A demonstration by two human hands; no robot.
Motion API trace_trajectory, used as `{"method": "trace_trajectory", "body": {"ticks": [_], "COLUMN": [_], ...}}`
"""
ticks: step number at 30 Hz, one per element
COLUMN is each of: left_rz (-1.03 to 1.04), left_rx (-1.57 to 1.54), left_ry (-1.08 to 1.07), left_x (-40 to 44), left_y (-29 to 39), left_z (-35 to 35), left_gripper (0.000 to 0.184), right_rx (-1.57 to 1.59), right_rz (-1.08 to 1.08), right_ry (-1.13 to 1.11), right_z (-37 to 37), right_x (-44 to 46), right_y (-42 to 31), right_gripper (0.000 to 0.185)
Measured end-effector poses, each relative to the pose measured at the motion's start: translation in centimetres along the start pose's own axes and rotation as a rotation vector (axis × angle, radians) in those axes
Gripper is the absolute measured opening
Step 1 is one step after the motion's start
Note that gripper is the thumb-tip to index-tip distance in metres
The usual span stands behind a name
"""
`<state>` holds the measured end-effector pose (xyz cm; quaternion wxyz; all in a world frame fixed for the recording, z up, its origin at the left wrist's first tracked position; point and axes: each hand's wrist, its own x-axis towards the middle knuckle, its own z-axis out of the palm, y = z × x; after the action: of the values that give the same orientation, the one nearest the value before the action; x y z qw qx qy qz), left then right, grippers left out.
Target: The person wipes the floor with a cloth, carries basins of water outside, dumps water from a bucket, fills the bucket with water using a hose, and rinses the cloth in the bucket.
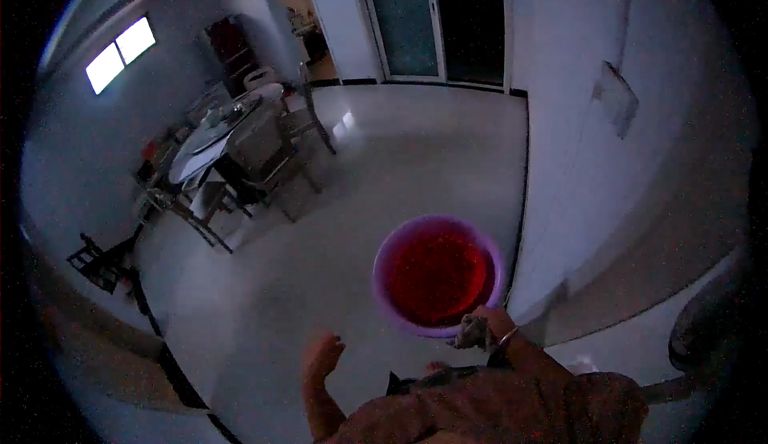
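Observation:
A purple basin (382, 300) stands on the floor in front of me, to the right of centre. Inside it is a bright red mass (436, 276), too dark and grainy to name. My right hand (494, 318), with a bracelet at the wrist, is closed on a crumpled grey cloth (470, 334) by the basin's near rim. Whether the cloth touches the rim I cannot tell. Off to the left of the basin, my left hand (323, 354) hangs over the floor, its fingers curled in and nothing visible in them.
A dining table (204, 158) with several chairs (268, 156) stands at the far left, dishes on top. A white wall (592, 164) runs along the right. Glass sliding doors (408, 28) are at the back. A dark rounded object (700, 324) is at the right edge. The room is dim.

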<state>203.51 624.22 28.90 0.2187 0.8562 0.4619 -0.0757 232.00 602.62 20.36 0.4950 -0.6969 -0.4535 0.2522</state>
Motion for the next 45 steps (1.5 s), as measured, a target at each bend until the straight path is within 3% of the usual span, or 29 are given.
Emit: {"method": "trace_trajectory", "body": {"ticks": [3, 4, 5, 8, 10, 11, 14, 16, 17, 19, 21, 22, 26, 28, 29, 32, 34, 35, 37, 38, 40, 42, 44, 45], "left_rz": [-0.160, -0.215, -0.221, -0.144, 0.098, -0.029, -0.090, 0.174, 0.360, 0.474, 0.531, 0.564, 0.664, 0.918, 0.934, 0.853, 0.526, 0.586, 1.380, 1.488, 1.426, 1.484, 1.511, 1.432], "left_rx": [-0.127, -0.258, -0.261, -0.207, -0.161, -0.149, -0.177, -0.059, 0.049, -0.008, -0.089, -0.192, -0.208, 0.261, 0.266, 0.498, 0.206, 0.269, 0.539, 0.561, 0.692, 0.780, 0.881, 0.757], "left_ry": [-0.021, 0.032, 0.034, -0.073, -0.080, -0.117, -0.149, -0.143, -0.094, -0.105, -0.117, -0.123, -0.107, 0.058, 0.053, -0.047, -0.354, -0.389, 0.025, -0.014, -0.203, -0.356, -0.474, -0.588], "left_x": [12.6, 9.6, 9.7, 20.7, 29.5, 33.4, 46.5, 55.1, 59.7, 49.8, 52.4, 46.9, 49.5, 48.7, 48.7, 48.8, 49.9, 52.3, 55.8, 54.4, 49.5, 46.2, 42.9, 40.6], "left_y": [-3.7, -6.5, -6.1, -7.9, -8.4, -9.3, 2.9, 8.5, 10.2, 14.6, 20.8, 19.6, 22.7, 24.4, 25.9, 31.8, 37.3, 37.2, 34.8, 37.9, 47.5, 52.2, 59.8, 63.7], "left_z": [2.2, 8.5, 6.2, 6.3, 7.2, 4.3, -2.5, -2.7, -1.8, -2.9, -3.9, -0.1, 5.8, 7.7, 8.4, 10.1, 11.0, 14.3, 23.2, 23.1, 22.7, 26.8, 30.8, 33.0], "left_gripper": [0.023, 0.021, 0.021, 0.022, 0.023, 0.023, 0.026, 0.027, 0.028, 0.028, 0.027, 0.027, 0.026, 0.025, 0.025, 0.024, 0.022, 0.022, 0.020, 0.020, 0.020, 0.021, 0.023, 0.025], "right_rx": [-0.091, -0.094, -0.030, 0.460, 0.624, 0.670, 0.693, 0.739, 0.769, 0.786, 0.784, 0.781, 0.755, 0.730, 0.711, 0.600, 0.459, 0.362, 0.102, -0.057, -0.252, -0.139, 0.183, -0.305], "right_rz": [-0.066, -0.006, 0.095, 0.491, 0.620, 0.661, 0.692, 0.693, 0.687, 0.669, 0.652, 0.635, 0.582, 0.572, 0.568, 0.548, 0.528, 0.525, 0.530, 0.535, 0.573, 0.675, 0.724, 0.747], "right_ry": [0.054, 0.086, 0.106, 0.290, 0.401, 0.436, 0.516, 0.634, 0.686, 0.715, 0.724, 0.720, 0.706, 0.706, 0.710, 0.743, 0.757, 0.768, 0.803, 0.828, 0.899, 1.022, 1.065, 0.903], "right_z": [-5.4, -4.6, -4.6, -7.5, -9.6, -9.0, -12.7, -15.7, -12.6, -11.3, -12.8, -11.4, -16.0, -18.8, -20.2, -23.8, -26.0, -27.0, -26.7, -25.9, -27.0, -27.0, -29.8, -31.6], "right_x": [9.6, 6.2, 7.7, 15.4, 21.0, 24.2, 32.0, 36.7, 38.7, 30.0, 29.9, 25.1, 22.7, 21.7, 21.0, 18.5, 16.4, 15.0, 9.0, 6.9, 3.1, -1.7, -7.3, -10.4], "right_y": [0.8, 3.4, 5.5, 11.7, 14.9, 14.8, 18.9, 20.5, 23.8, 20.8, 21.4, 22.8, 27.3, 29.0, 29.7, 31.5, 32.9, 33.5, 33.9, 34.1, 35.2, 36.1, 37.5, 37.1], "right_gripper": [0.019, 0.019, 0.020, 0.021, 0.022, 0.023, 0.024, 0.023, 0.022, 0.021, 0.020, 0.019, 0.017, 0.016, 0.015, 0.014, 0.013, 0.013, 0.013, 0.013, 0.013, 0.013, 0.016, 0.018]}}
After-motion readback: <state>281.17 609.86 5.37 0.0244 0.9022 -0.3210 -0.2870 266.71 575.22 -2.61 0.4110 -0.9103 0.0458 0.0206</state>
